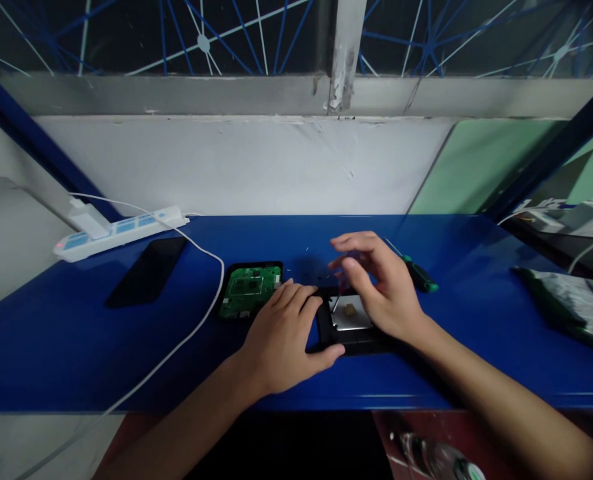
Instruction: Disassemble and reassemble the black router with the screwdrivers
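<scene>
A black plastic case point(366, 345) with a silver metal plate point(354, 321) lies flat on the blue table. My left hand point(286, 337) grips the case's left end, fingers at the far corner and thumb on the near edge. Above the plate, my right hand point(389, 287) is closed around a small screwdriver point(336, 303) with a purplish see-through handle, partly hidden by the fingers. Its thin shaft slants down to the plate's left side. To the left, a green circuit board point(244, 287) sits in a black shell, close to my left fingers.
A green-and-black screwdriver point(423, 278) lies beyond my right hand. A black phone point(149, 272) lies at left, near a white power strip point(126, 233). Its white cable point(201, 320) crosses the table point(466, 347). A green-edged bag point(571, 303) sits at right; a white wall point(251, 167) closes the back.
</scene>
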`<move>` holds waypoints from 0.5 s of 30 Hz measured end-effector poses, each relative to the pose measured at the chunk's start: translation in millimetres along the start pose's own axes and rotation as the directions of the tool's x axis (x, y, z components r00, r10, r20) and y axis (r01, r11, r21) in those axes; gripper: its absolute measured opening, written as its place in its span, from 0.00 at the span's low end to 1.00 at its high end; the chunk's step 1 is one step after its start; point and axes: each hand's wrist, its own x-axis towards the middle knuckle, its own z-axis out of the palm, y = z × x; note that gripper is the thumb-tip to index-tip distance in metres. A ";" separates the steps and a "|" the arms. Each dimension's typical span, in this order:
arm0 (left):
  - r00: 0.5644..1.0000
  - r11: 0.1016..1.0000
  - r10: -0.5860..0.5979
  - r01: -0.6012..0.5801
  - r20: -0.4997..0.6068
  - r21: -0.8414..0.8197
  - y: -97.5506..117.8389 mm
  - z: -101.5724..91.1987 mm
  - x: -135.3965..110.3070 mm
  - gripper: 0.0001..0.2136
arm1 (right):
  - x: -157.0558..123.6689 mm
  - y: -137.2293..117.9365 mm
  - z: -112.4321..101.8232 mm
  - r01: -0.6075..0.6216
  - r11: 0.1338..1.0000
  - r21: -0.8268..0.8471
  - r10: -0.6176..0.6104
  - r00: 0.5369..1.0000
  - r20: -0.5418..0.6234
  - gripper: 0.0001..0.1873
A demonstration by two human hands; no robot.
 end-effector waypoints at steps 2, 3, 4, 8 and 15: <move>1.000 1.000 0.001 -0.001 0.003 -0.005 0.0 -0.2 0.3 0.25 | 1.7 0.9 -0.1 0.085 0.995 -0.051 -0.087 0.996 -0.036 0.10; 1.000 1.000 0.002 -0.002 0.002 -0.006 0.0 -0.4 0.5 0.25 | 2.2 0.8 0.0 0.124 0.989 -0.076 -0.128 0.991 -0.050 0.11; 1.000 1.000 0.002 -0.002 0.002 -0.007 -0.1 -0.4 0.7 0.25 | 2.4 0.3 0.3 0.150 0.985 -0.090 -0.156 0.986 -0.060 0.11; 1.000 1.000 0.011 -0.011 -0.005 0.000 -0.3 -0.2 1.0 0.25 | -0.3 -4.5 1.1 0.080 0.995 -0.054 -0.084 0.994 -0.076 0.16; 1.000 1.000 0.004 -0.004 -0.010 -0.001 -0.1 0.5 0.0 0.25 | -3.6 -3.6 0.8 0.037 0.998 0.048 -0.036 0.999 -0.022 0.11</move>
